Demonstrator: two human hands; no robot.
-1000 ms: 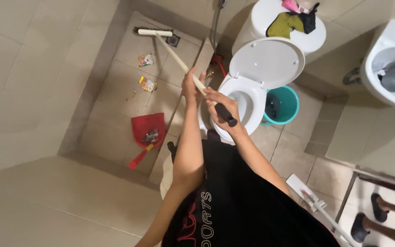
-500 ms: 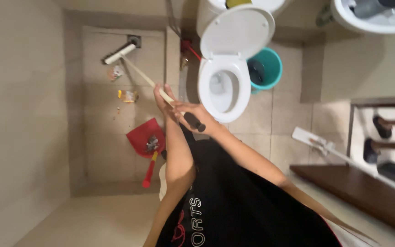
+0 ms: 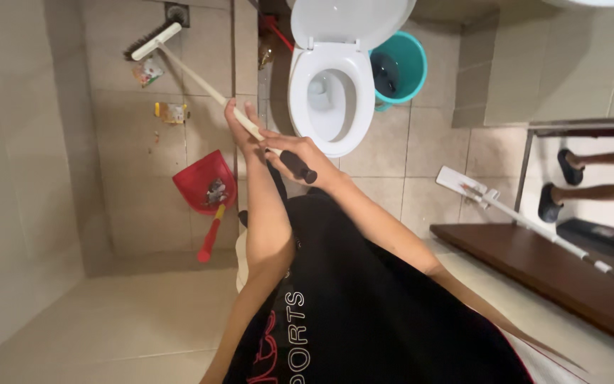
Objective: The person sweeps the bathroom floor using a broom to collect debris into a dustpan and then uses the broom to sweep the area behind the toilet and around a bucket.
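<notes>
Both hands clench one long-handled broom (image 3: 200, 78): the left hand (image 3: 241, 124) midway along the stick, the right hand (image 3: 296, 153) at its dark end. Its brush rests on the shower floor near two scraps of litter (image 3: 159, 92), one red dustpan (image 3: 204, 186) and one toilet (image 3: 332, 85).

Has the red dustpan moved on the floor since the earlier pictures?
No. The red dustpan lies on the same tiles below the yellow wrapper; only the camera shifted.
</notes>
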